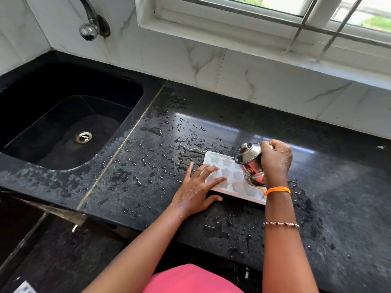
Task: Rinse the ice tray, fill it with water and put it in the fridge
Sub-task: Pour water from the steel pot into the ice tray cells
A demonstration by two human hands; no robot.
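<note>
Head view: wet black countertop (211,127) beside sink (63,98).

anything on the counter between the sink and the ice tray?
Head view: no objects, only wet black counter with scattered water droplets and a puddle beside the ice tray. A tile seam runs right of the sink.

Bright daylight is entering through the white-framed barred window (275,15) at the top and is producing a broad pale glare on the wet, polished black stone countertop (211,127). The deep black sink basin (63,123) is remaining dim. Wide-angle distortion is bending straight lines toward the edges. Focus is softening slightly at the corners.
</note>
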